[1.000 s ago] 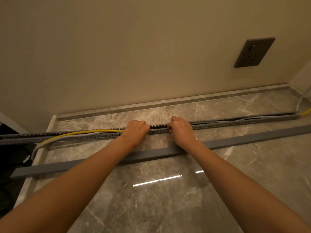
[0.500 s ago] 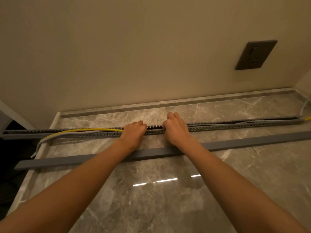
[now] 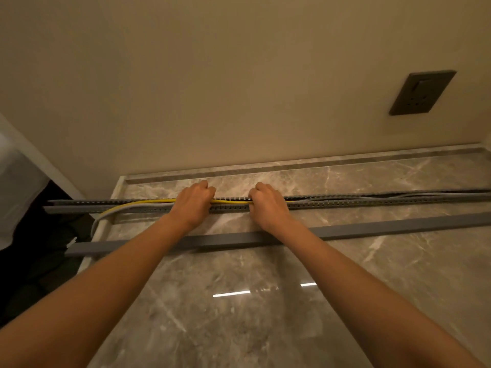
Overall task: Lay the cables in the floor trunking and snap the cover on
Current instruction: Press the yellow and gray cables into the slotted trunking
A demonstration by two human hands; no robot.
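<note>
A long grey slotted trunking (image 3: 345, 201) runs left to right across the marble floor near the wall, its top uncovered. A yellow cable (image 3: 148, 202) and a grey cable (image 3: 138, 208) lie along it and spill out over its near side at the left. My left hand (image 3: 194, 200) and my right hand (image 3: 267, 201) rest on the trunking side by side, fingers curled down over the cables inside the channel. The grey cover strip (image 3: 372, 227) lies loose on the floor, parallel to the trunking and nearer to me, passing under both forearms.
A beige wall with a dark socket plate (image 3: 421, 92) rises behind the trunking. The marble floor (image 3: 239, 328) ends in a raised edge at the left, beyond which lies a dark area and something white (image 3: 16, 187).
Both hands stay on the trunking, now slightly further apart with more yellow cable showing between them. The view has shifted a little to the left and down.
</note>
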